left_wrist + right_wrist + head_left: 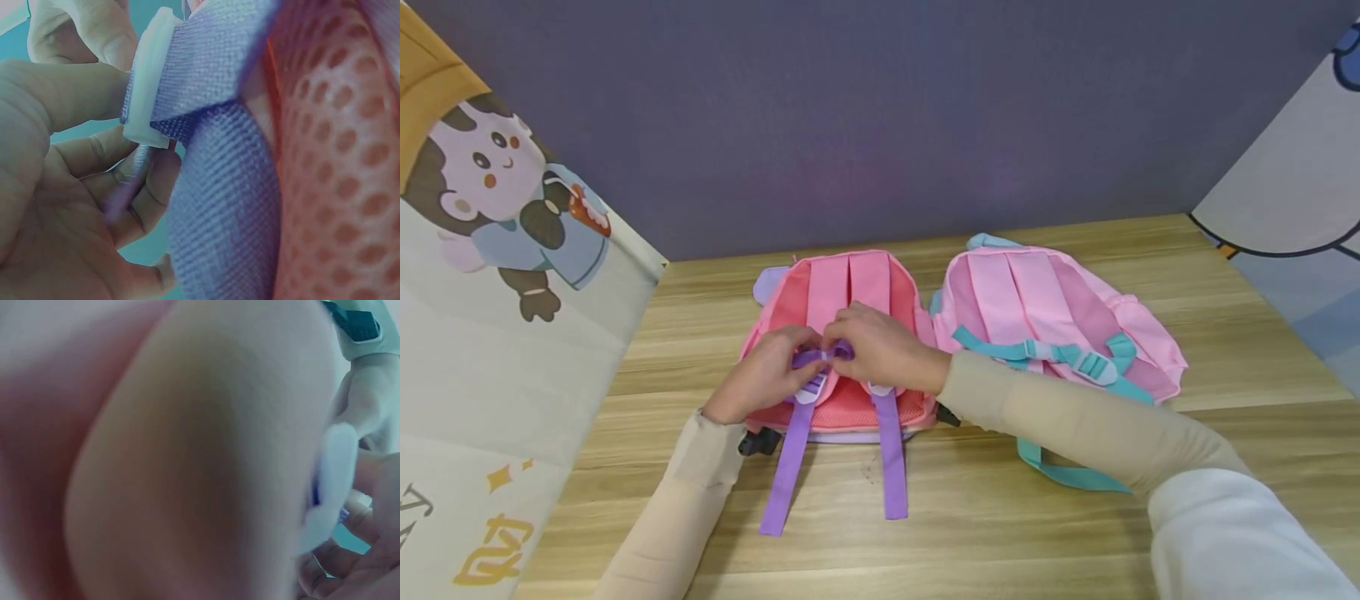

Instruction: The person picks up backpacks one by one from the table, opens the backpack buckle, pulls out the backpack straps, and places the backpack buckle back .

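Over the middle of the coral backpack (868,287), a purple strap (807,358) is held up between two hands, with a white buckle (150,81) on it. Fingers are pinching from both sides: left hand (767,367) right at the buckle, right hand (880,342) on the strap just beside it, though the right wrist view is mostly blur so can't tell the exact grip. Looks to me like webbing being worked through that buckle, so my tip: keep the buckle steady, lay the webbing flat and pull it evenly, cos a twist would probably jam it. Direction-wise, the held bit's long axis runs roughly side to side across the bag, while two purple tails (891,458) point toward the person over the table (1000,533). Bag lies straps up, top end pointing away.
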Available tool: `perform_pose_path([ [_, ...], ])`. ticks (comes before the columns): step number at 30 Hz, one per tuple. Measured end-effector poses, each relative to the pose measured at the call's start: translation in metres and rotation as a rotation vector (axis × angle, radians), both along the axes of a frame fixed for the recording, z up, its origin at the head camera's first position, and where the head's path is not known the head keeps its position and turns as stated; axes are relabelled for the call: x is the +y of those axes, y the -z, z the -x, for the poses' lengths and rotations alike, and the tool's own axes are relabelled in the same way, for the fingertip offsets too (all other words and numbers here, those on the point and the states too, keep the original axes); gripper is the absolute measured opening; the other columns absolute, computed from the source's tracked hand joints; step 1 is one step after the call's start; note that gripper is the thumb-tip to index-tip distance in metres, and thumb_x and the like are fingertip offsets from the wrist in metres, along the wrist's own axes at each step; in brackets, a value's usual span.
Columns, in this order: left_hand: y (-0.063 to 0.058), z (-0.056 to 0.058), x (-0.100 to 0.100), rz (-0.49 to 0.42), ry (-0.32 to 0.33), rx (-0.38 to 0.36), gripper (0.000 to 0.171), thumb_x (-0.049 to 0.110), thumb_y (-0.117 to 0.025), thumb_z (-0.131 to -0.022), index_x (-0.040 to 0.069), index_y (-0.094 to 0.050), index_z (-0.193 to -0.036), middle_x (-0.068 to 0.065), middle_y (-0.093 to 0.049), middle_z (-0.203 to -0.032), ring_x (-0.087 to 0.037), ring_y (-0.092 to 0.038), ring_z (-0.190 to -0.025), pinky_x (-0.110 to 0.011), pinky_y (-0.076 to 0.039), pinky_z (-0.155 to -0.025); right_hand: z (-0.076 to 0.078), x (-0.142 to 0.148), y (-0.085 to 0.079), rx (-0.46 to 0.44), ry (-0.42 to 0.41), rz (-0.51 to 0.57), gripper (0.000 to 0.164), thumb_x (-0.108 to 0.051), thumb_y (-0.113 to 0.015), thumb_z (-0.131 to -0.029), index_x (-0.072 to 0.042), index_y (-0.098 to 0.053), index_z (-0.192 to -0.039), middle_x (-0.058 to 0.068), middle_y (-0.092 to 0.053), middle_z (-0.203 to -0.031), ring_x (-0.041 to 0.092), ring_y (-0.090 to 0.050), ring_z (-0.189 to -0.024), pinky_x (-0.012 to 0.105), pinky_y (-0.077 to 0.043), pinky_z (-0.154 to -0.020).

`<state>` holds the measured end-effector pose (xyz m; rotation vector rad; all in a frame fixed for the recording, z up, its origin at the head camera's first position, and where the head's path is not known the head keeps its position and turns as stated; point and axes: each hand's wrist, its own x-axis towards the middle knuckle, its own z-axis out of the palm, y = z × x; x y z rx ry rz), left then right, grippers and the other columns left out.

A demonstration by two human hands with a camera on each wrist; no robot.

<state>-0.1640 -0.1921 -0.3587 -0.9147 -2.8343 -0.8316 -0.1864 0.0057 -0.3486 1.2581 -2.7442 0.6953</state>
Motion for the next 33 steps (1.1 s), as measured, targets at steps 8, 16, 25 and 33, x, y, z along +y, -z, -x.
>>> perform_pose_path([
  [8,0.001,0.001,0.0,-0.008,0.006,0.001,0.017,0.011,-0.071,-0.084,0.004,-0.066,-0.099,-0.002,-0.065,-0.092,-0.014,-0.059,-0.086,-0.033,-0.05,-0.075,0.0,-0.002,0.001,0.019,0.009,0.002,0.003,-0.021,-0.073,-0.084,-0.019,-0.071,-0.086,-0.008,-0.056,-0.084,0.009,-0.047,-0.083,0.024,-0.041,-0.075],
  [16,0.002,0.001,-0.001,-0.008,-0.008,-0.004,0.016,0.01,-0.071,-0.083,0.004,-0.066,-0.097,-0.002,-0.064,-0.09,-0.013,-0.057,-0.082,-0.032,-0.048,-0.072,0.002,0.004,-0.003,0.022,0.029,0.042,0.005,-0.019,-0.071,-0.085,-0.016,-0.072,-0.087,-0.008,-0.058,-0.082,0.009,-0.048,-0.081,0.023,-0.041,-0.072],
  [25,0.001,0.002,0.0,0.01,-0.03,-0.047,0.017,0.012,-0.071,-0.084,0.005,-0.066,-0.098,-0.001,-0.062,-0.088,-0.015,-0.052,-0.073,-0.029,-0.046,-0.064,0.003,0.012,-0.006,0.019,0.037,0.081,0.006,-0.021,-0.072,-0.085,-0.016,-0.072,-0.089,-0.008,-0.062,-0.088,0.009,-0.049,-0.085,0.023,-0.042,-0.075],
  [33,0.002,0.003,0.001,0.032,-0.029,-0.044,0.016,0.014,-0.071,-0.085,0.008,-0.066,-0.098,0.002,-0.06,-0.085,-0.013,-0.05,-0.071,-0.028,-0.045,-0.06,0.006,0.014,-0.007,-0.019,0.012,0.032,0.015,-0.027,-0.074,-0.082,-0.018,-0.07,-0.093,-0.008,-0.061,-0.09,0.008,-0.048,-0.086,0.024,-0.041,-0.076],
])
